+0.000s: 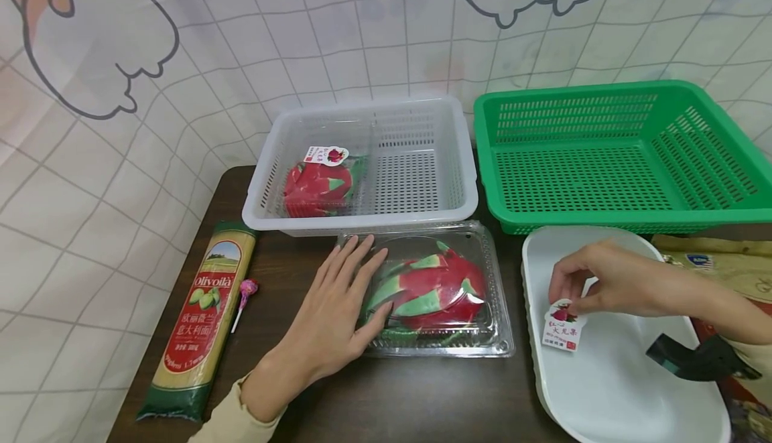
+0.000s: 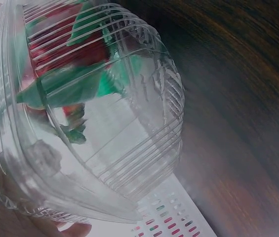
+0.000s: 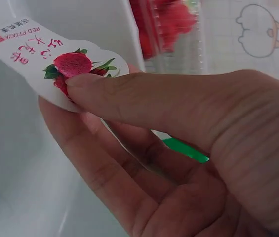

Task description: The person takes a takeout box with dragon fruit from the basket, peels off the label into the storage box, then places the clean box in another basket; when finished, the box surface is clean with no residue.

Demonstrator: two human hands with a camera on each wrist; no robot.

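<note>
A clear plastic clamshell box (image 1: 500, 336) with a red and green dragon fruit (image 1: 443, 289) inside stands on the dark table. My left hand (image 1: 328, 312) rests against its left side and lid, fingers extended and spread. In the left wrist view the ribbed wall of the box (image 2: 129, 143) fills much of the picture. Over the white tray (image 1: 639, 389), my right hand (image 1: 615, 279) pinches a white dragon fruit label (image 1: 562, 332) between thumb and fingers. The right wrist view shows the thumb lying across the printed fruit on this label (image 3: 35, 54).
Behind the box stands a white basket (image 1: 362, 218) holding another boxed dragon fruit (image 1: 319, 188) with a label on its lid. To its right is a green basket (image 1: 603, 218). Spaghetti (image 1: 202, 322) and a lollipop (image 1: 247, 287) lie left; bags (image 1: 724, 262) lie right.
</note>
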